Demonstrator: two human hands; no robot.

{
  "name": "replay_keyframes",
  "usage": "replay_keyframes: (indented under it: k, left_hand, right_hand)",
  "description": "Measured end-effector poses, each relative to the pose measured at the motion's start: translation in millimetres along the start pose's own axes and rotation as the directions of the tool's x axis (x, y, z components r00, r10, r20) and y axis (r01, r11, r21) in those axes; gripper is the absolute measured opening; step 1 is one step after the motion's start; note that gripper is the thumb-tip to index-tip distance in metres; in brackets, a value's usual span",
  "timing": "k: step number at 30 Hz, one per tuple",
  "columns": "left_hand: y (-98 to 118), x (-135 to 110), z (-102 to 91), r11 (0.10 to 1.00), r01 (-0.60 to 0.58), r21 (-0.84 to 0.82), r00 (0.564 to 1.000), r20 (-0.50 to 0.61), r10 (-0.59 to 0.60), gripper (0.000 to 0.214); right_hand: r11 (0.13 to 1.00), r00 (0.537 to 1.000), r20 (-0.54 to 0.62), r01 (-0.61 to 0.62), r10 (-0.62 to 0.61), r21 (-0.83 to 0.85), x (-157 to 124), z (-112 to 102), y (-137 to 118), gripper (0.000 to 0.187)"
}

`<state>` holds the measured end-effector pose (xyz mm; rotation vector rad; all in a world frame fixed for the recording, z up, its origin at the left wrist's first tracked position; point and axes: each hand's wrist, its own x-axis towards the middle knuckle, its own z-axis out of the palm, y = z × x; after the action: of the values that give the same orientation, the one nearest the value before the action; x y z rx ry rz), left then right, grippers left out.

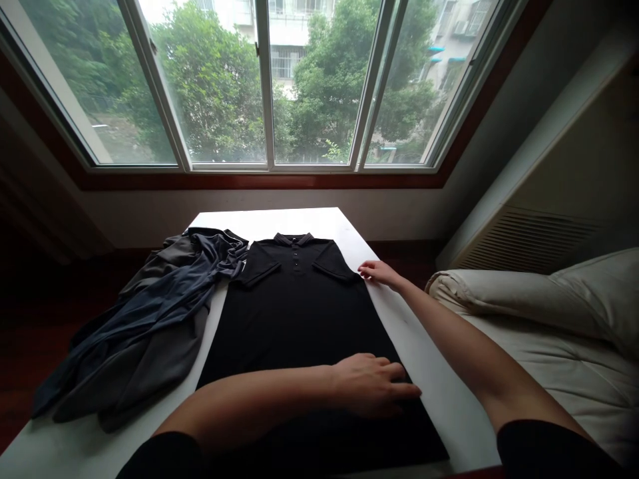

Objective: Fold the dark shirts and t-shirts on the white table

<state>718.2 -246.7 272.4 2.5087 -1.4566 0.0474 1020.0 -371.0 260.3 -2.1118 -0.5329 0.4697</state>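
A black polo shirt [294,313] lies flat, front up, on a white table [429,372], collar toward the window. My left hand [372,384] reaches across and rests flat on the shirt's lower right edge, fingers stretched out. My right hand [379,273] touches the shirt's right sleeve at the shoulder, fingers curled lightly at the fabric's edge; whether it pinches the cloth I cannot make out.
A heap of grey and dark blue garments [144,326] lies on the table's left side, hanging over the edge. A bed with pale bedding [559,319] stands at the right. A wide window [264,80] is behind the table.
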Motion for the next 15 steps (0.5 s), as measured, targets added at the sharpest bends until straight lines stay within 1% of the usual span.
replay_keyframes:
  k: [2,4,6,8,9,11,15]
  left_hand:
    - [-2.7,17.0,7.8,1.000,0.004,-0.020,0.999,0.048,-0.003,0.057]
    - [-5.1,29.4,13.9,0.999,0.017,-0.043,0.993,0.114,-0.012,0.056]
    - [-7.5,36.8,18.0,0.996,0.035,-0.079,0.984,0.176,-0.021,0.049]
    - [-9.7,39.0,19.7,0.992,0.032,-0.120,0.976,0.217,-0.006,0.036]
    - [-10.6,38.2,19.7,0.990,0.024,-0.136,0.975,0.223,0.007,0.031]
    - [-11.4,33.4,17.8,0.989,0.007,-0.150,0.979,0.201,0.024,0.023]
    - [-9.3,13.8,9.0,0.985,0.033,-0.171,0.992,0.126,-0.011,0.018]
  right_hand:
    - [1.000,1.000,0.013,-0.020,0.020,0.012,18.6,2.8,1.4,0.031]
    - [0.998,0.999,0.010,-0.048,0.047,0.040,34.3,5.5,1.6,0.029]
    - [0.996,0.999,0.008,-0.049,0.048,0.081,46.7,7.3,1.9,0.027]
    - [0.991,0.999,0.014,-0.040,0.038,0.127,56.0,7.6,3.6,0.027]
    - [0.988,0.999,0.015,-0.043,0.041,0.150,59.8,7.4,4.8,0.026]
    - [0.980,0.998,0.009,-0.069,0.069,0.187,66.3,6.8,6.6,0.026]
    - [0.968,0.994,-0.035,-0.093,0.104,0.232,78.7,10.9,4.1,0.028]
